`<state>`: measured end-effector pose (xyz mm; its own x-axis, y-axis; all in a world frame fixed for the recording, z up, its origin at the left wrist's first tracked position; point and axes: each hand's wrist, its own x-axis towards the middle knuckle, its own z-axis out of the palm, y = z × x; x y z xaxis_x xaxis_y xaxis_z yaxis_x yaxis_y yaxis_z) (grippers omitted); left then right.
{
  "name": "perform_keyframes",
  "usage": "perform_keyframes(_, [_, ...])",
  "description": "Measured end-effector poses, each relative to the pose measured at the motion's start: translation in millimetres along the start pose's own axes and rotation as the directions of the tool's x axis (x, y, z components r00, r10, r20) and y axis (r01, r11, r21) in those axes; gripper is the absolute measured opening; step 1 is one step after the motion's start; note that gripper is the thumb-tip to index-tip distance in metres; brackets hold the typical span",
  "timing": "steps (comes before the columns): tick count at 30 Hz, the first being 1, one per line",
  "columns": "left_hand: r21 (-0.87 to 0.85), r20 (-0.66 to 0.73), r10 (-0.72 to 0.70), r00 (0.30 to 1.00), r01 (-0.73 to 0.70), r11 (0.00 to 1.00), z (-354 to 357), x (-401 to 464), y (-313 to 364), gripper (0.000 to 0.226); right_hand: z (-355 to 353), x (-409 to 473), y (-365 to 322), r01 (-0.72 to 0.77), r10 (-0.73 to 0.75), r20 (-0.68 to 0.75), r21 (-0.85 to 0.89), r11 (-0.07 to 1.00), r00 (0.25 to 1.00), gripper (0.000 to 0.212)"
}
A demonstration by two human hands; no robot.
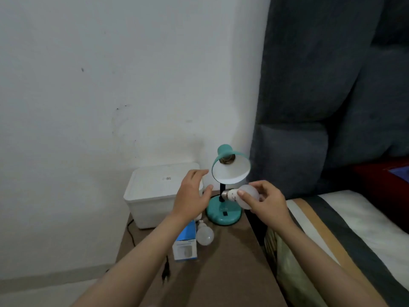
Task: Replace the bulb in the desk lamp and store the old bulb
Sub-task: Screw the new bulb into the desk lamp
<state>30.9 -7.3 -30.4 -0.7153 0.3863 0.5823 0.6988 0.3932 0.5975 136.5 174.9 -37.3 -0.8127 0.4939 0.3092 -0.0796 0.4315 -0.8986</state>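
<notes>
Nearby, white bin (155, 193) stands lidded.

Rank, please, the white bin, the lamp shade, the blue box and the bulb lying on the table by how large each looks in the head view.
1. white bin
2. lamp shade
3. blue box, partly hidden by the left forearm
4. bulb on the table

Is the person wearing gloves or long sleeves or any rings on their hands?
No gloves. Both the left hand and the right hand are bare, and both forearms are uncovered right down to the bottom edge of the picture, so no sleeves show at all. I can see no watch or bracelet on either wrist, and no rings on the fingers that show. The fingernails look short and plain.
</notes>
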Motion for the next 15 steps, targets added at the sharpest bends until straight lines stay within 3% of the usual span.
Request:
perform_keyframes(5, [-0.002, -0.022, 0.097, 0.995, -0.097, 0.995, 7.6, 26.4, 7.1, 0.038, 2.7, 2.3, 1.7, 0.110, -0.101, -0.137, 0.060, 0.992, 0.985, 0.030])
perform_keyframes(10, [-0.052, -0.070, 0.108, 0.992, -0.112, 0.992, 19.0, 39.8, -0.5, 0.033, 11.0, 12.9, 2.8, 0.189, -0.180, -0.144, 0.048, 0.981, 0.973, 0.049])
perform_keyframes(15, [-0.034, -0.071, 0.105, 0.992, -0.108, 0.994, 29.2, 45.9, -10.5, 0.032, 27.3, 27.5, 9.6, 0.297, -0.326, -0.209, -0.162, 0.941, 0.922, 0.054])
